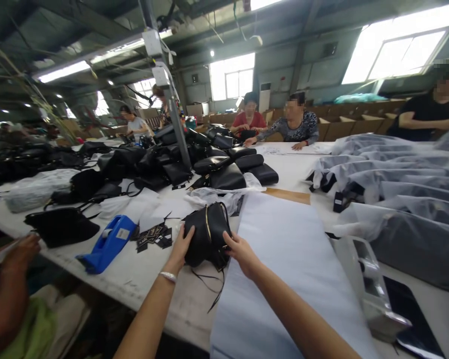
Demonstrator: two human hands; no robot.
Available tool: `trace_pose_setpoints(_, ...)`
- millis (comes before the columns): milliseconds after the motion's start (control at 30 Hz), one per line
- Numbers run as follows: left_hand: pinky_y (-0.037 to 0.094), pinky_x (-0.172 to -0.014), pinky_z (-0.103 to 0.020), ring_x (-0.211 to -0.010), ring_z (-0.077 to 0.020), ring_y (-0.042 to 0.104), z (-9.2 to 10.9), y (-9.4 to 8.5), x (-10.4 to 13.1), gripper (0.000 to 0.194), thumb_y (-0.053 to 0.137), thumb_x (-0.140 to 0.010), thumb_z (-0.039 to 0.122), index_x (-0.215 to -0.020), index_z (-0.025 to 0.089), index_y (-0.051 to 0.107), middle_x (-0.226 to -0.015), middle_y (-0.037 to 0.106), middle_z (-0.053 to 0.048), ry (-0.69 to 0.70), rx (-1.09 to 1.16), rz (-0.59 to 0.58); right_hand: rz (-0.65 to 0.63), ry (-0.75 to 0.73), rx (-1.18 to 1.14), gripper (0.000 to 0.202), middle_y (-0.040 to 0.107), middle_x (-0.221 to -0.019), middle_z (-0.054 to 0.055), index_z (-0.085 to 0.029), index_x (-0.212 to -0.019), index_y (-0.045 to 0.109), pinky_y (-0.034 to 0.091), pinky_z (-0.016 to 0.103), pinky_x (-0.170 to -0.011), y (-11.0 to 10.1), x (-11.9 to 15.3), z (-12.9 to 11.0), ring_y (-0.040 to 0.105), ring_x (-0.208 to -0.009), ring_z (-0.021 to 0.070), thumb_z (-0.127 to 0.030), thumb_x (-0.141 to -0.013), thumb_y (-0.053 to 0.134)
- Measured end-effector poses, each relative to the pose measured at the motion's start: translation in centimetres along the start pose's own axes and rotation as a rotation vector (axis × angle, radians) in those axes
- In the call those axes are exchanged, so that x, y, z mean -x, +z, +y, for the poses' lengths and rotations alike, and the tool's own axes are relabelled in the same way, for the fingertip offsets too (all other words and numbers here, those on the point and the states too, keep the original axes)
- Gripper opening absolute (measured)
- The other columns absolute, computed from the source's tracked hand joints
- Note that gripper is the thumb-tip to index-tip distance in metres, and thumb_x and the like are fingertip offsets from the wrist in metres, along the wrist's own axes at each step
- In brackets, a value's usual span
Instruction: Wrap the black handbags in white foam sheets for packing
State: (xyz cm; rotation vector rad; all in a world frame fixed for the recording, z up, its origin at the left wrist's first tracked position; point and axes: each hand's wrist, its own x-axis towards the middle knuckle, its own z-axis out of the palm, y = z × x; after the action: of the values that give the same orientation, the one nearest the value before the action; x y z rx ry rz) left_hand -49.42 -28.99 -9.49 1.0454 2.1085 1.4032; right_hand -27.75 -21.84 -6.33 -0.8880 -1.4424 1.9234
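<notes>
A black handbag (198, 239) with a gold zip across its front is held between my two hands, at the near side of the table. My left hand (181, 244) grips its left side, and my right hand (241, 252) is closed on its right edge. Thin black cords (213, 294) dangle below the bag onto the table. Just right of it lies a stack of white sheets (280, 259). Black hang tags (155, 236) are scattered to the left of my left hand.
A blue tape dispenser (110, 244) stands at left, near a co-worker's hand (22, 254). Black bags (224, 174) are piled behind. Bags in translucent wrapping (415, 234), a grey tape dispenser (370, 284) and a dark flat phone-like object (411, 309) lie right. Other people work across the table.
</notes>
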Motion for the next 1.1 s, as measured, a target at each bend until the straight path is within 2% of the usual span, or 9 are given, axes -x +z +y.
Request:
trace_pose_setpoints(133, 0.038, -0.113, -0.038, -0.138, -0.0248, 0.045, 0.3, 0.0, 0.9, 0.081, 0.054, -0.089, 0.063, -0.152, 0.019, 0.028, -0.154, 0.041, -0.016, -0.127, 0.259, -0.014, 0.125, -0.016, 0.016, 0.054, 0.073, -0.107, 0.009, -0.017, -0.117, 0.064, 0.06, 0.037, -0.074, 2.2, -1.3, 0.4, 0.07, -0.095, 0.0268, -0.057, -0.082, 0.063)
trace_pose_setpoints(233, 0.038, -0.114, -0.036, -0.138, -0.0234, 0.045, 1.4, -0.2, 2.4, 0.076, 0.061, -0.088, 0.056, -0.151, 0.025, 0.032, -0.152, 0.045, -0.011, -0.138, 0.393, -0.042, 0.183, -0.097, 0.079, 0.047, 0.074, -0.1, 0.007, -0.016, -0.11, 0.068, 0.059, 0.037, -0.075, 1.6, 0.0, 0.0, 0.069, -0.092, 0.0277, -0.052, -0.08, 0.068)
trace_pose_setpoints(433, 0.039, -0.111, -0.048, -0.14, -0.0302, 0.041, 4.8, 0.9, 5.7, 0.078, 0.069, -0.083, 0.054, -0.15, 0.034, 0.033, -0.154, 0.042, -0.009, -0.171, 0.67, -0.283, 0.256, -0.538, 0.607, 0.031, 0.073, -0.111, 0.001, -0.025, -0.121, 0.066, 0.057, 0.034, -0.09, -3.8, 6.4, -4.1, 0.07, -0.1, 0.0236, -0.034, -0.092, 0.062)
trace_pose_setpoints(600, 0.033, -0.116, -0.048, -0.144, -0.0323, 0.034, 7.3, 3.9, 8.9, 0.089, 0.069, -0.076, 0.064, -0.151, 0.032, 0.035, -0.155, 0.04, -0.009, -0.106, 0.957, -0.505, 0.2, -0.978, 1.045, 0.053, 0.063, -0.132, 0.001, -0.03, -0.14, 0.052, 0.048, 0.038, -0.108, -9.6, 11.9, -5.8, 0.058, -0.125, 0.021, -0.005, -0.093, 0.048)
trace_pose_setpoints(667, 0.03, -0.117, -0.049, -0.142, -0.0325, 0.037, 7.8, 5.0, 10.2, 0.093, 0.064, -0.075, 0.071, -0.152, 0.034, 0.03, -0.154, 0.043, -0.008, -0.133, 1.093, -0.587, 0.203, -1.05, 1.187, 0.061, 0.063, -0.133, 0.001, -0.03, -0.144, 0.048, 0.045, 0.043, -0.112, -11.8, 13.8, -5.4, 0.052, -0.13, 0.0216, 0.001, -0.091, 0.044)
trace_pose_setpoints(767, 0.031, -0.115, -0.051, -0.141, -0.0327, 0.038, 8.0, 6.5, 11.1, 0.091, 0.054, -0.077, 0.077, -0.153, 0.037, 0.025, -0.155, 0.041, -0.008, -0.213, 1.215, -0.632, 0.253, -1.027, 1.293, 0.061, 0.062, -0.134, 0.004, -0.028, -0.146, 0.046, 0.045, 0.044, -0.112, -14.6, 16.0, -3.6, 0.051, -0.131, 0.0225, 0.001, -0.092, 0.044)
trace_pose_setpoints(867, 0.035, -0.113, -0.05, -0.142, -0.0305, 0.038, 7.6, 7.9, 11.0, 0.083, 0.055, -0.083, 0.07, -0.153, 0.038, 0.024, -0.157, 0.038, -0.009, -0.299, 1.21, -0.604, 0.24, -0.973, 1.343, 0.057, 0.062, -0.135, 0.005, -0.026, -0.146, 0.046, 0.045, 0.043, -0.112, -16.8, 17.5, -0.7, 0.051, -0.131, 0.0213, -0.001, -0.094, 0.043)
trace_pose_setpoints(1000, 0.04, -0.109, -0.042, -0.133, -0.0263, 0.051, 7.2, 9.5, 10.5, 0.089, 0.075, -0.081, 0.047, -0.153, 0.032, 0.025, -0.144, 0.054, -0.013, -0.425, 0.844, -0.556, 0.19, -0.865, 1.388, 0.058, 0.06, -0.137, 0.003, -0.025, -0.144, 0.047, 0.044, 0.043, -0.112, -18.0, 19.1, 1.9, 0.049, -0.134, 0.0197, 0.001, -0.093, 0.039)
trace_pose_setpoints(1100, 0.048, -0.101, -0.041, -0.123, -0.0262, 0.06, 6.9, 9.9, 10.2, 0.095, 0.079, -0.079, 0.035, -0.153, 0.034, 0.02, -0.139, 0.058, -0.012, -0.438, 0.644, -0.387, 0.138, -0.681, 1.403, 0.058, 0.055, -0.142, 0.001, -0.028, -0.139, 0.053, 0.045, 0.045, -0.111, -17.5, 20.5, 2.0, 0.043, -0.138, 0.0218, 0.001, -0.09, 0.04)
